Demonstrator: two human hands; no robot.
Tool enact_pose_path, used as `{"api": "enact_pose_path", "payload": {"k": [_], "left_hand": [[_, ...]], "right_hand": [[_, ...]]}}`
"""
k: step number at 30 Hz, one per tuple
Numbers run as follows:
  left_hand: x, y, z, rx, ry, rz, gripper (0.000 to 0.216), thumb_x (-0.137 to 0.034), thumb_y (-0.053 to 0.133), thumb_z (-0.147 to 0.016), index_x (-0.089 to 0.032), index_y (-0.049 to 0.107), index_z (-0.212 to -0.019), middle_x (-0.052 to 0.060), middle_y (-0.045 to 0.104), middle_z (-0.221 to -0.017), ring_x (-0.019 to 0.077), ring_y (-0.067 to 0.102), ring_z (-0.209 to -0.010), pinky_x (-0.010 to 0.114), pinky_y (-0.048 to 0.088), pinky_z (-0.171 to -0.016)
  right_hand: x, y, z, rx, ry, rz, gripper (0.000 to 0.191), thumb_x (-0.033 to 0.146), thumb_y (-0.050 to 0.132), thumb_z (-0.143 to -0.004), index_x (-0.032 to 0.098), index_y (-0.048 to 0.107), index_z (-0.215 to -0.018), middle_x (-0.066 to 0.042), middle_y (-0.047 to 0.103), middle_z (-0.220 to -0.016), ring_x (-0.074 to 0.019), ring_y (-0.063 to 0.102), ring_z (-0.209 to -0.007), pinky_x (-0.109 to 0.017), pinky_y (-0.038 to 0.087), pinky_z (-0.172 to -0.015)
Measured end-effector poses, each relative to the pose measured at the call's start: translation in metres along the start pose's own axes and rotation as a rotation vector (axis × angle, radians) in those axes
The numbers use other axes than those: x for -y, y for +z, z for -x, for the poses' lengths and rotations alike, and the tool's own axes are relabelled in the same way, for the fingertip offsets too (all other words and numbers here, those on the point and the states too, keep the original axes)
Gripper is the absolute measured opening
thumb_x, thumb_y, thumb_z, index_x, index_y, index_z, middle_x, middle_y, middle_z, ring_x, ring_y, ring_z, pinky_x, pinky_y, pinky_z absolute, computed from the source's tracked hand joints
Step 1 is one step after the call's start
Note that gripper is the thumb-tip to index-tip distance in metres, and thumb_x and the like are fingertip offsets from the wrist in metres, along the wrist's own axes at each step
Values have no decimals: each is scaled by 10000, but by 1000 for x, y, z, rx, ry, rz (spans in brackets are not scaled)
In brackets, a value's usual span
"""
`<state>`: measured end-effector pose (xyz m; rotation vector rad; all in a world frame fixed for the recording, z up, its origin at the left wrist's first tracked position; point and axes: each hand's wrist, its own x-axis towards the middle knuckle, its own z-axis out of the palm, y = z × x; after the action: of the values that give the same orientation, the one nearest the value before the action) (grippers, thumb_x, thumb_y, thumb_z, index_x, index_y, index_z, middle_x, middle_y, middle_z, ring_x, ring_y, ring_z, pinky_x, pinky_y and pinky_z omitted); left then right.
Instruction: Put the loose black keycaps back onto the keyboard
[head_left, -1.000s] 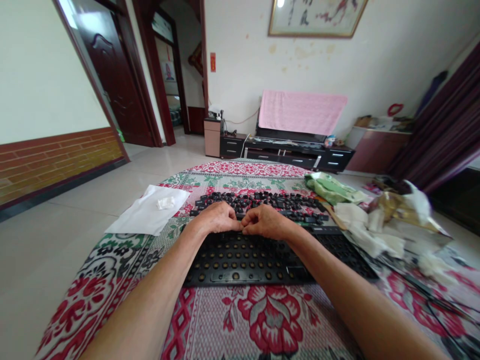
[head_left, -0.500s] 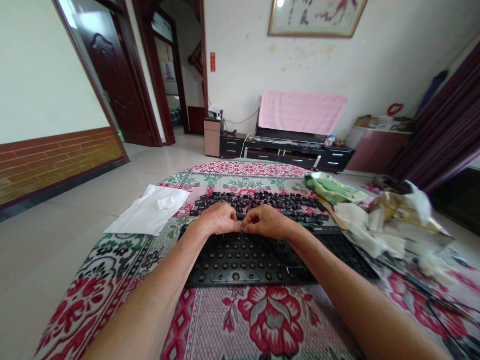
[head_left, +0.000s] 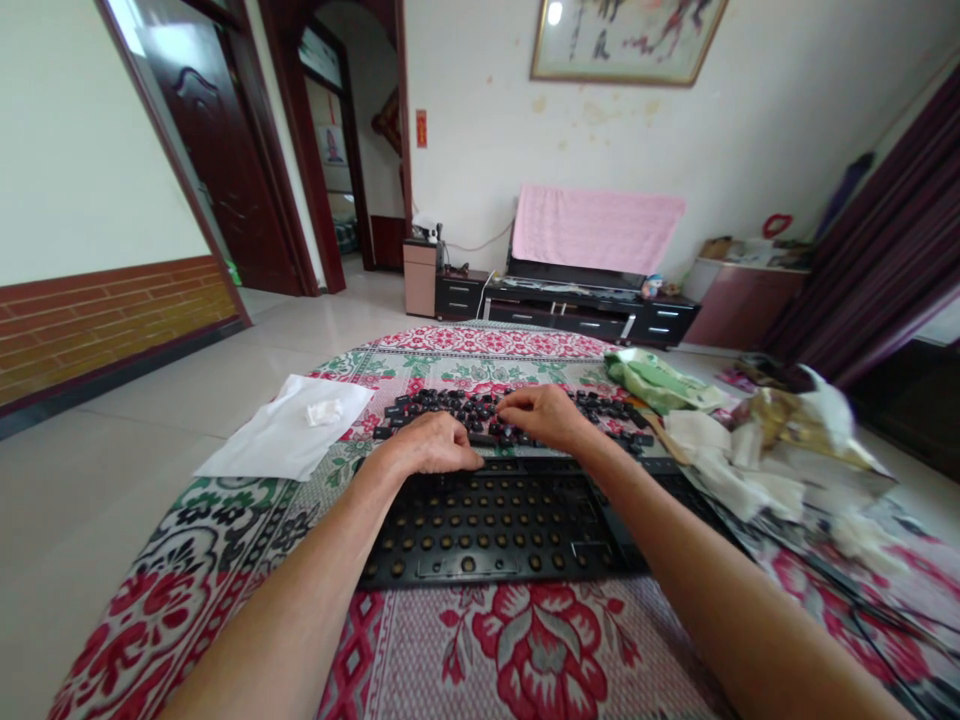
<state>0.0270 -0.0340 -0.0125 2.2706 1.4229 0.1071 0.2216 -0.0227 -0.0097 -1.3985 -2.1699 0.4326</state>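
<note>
A black keyboard with its keycaps off lies on the table, rows of round brownish key seats showing. Its right part is partly behind my right forearm. My left hand rests at the keyboard's back edge, fingers curled in and thumb tip touching down; anything inside them is hidden. Beyond that edge, loose black keycaps are spread in a wide heap. Over the middle of this heap is my right hand, fingers bent and drawn together, tips down among the keycaps. Whatever they pinch is too small to make out.
A flowered cloth covers the round table. On the left lies a white paper sheet with a crumpled tissue. To the right are a green bag, crumpled papers and a dark cable.
My right hand has left the keyboard's back edge, moving away from me and up over the loose keycaps. My left hand stays at the edge. The view has tilted slightly.
</note>
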Motion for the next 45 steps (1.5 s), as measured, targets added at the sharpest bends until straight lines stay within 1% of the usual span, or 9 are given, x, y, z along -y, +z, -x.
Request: {"api": "enact_pose_path", "payload": {"k": [3, 6, 9, 14, 29, 34, 39, 43, 45], "left_hand": [[1, 0, 0, 12, 19, 17, 342, -507, 509, -596, -217, 659, -696, -6, 612, -650, 131, 522, -616, 215, 334, -534], [3, -1, -1, 38, 13, 33, 359, -521, 515, -591, -220, 664, -716, -5, 618, -671, 129, 522, -626, 213, 335, -543], [4, 0, -2, 45, -1, 37, 387, -552, 515, -580, -225, 668, -722, -4, 616, -675, 131, 524, -631, 212, 332, -537], [4, 1, -3, 21, -1, 26, 395, -570, 502, -588, -231, 668, -708, -4, 609, -649, 135, 522, -612, 222, 331, -524], [0, -1, 1, 4, -8, -2, 350, -540, 498, -589, -243, 664, -671, -13, 600, -614, 131, 521, -579, 221, 318, -489], [2, 1, 0, -1, 6, -1, 351, -526, 500, -587, -242, 671, -701, -15, 603, -617, 114, 517, -569, 207, 309, -485], [3, 0, 1, -8, 18, -2, 335, -523, 502, -585, -251, 666, -689, -21, 598, -605, 115, 518, -563, 208, 312, -485], [0, -3, 3, 8, 7, -7, 338, -509, 497, -593, -230, 666, -679, -10, 606, -618, 121, 521, -577, 211, 317, -496], [-1, -3, 4, 16, 7, -2, 340, -500, 496, -596, -221, 668, -689, -8, 614, -634, 120, 524, -590, 210, 322, -510]], "right_hand": [[-21, -11, -29, -95, 114, 241, 271, 278, 493, -699, 186, 689, -862, -30, 678, -812, -169, 592, -751, -236, 415, -657], [-38, -14, -56, -17, 192, 389, 305, 282, 497, -688, 192, 679, -916, -36, 677, -843, -180, 594, -773, -232, 411, -659], [-44, -10, -72, 47, 217, 432, 280, 283, 526, -660, 199, 696, -866, -28, 681, -808, -180, 596, -758, -217, 406, -634], [-38, -7, -81, 136, 249, 472, 193, 261, 569, -627, 216, 716, -744, -19, 682, -714, -185, 594, -721, -215, 407, -603], [-30, 0, -95, 237, 285, 578, 177, 295, 615, -612, 163, 713, -675, -88, 667, -714, -226, 592, -752, -260, 420, -639], [-37, 3, -94, 181, 261, 558, 210, 294, 576, -628, 154, 712, -709, -65, 664, -665, -197, 594, -695, -230, 403, -580], [-41, -7, -87, 67, 192, 502, 274, 324, 496, -690, 178, 696, -808, -19, 663, -681, -153, 584, -666, -206, 382, -561], [-33, -14, -61, -39, 22, 252, 243, 330, 512, -690, 162, 680, -742, -16, 649, -658, -131, 567, -629, -208, 396, -578], [-27, -13, -42, -42, 0, 57, 247, 330, 518, -690, 155, 664, -784, -14, 641, -660, -119, 556, -593, -212, 407, -560]]}}
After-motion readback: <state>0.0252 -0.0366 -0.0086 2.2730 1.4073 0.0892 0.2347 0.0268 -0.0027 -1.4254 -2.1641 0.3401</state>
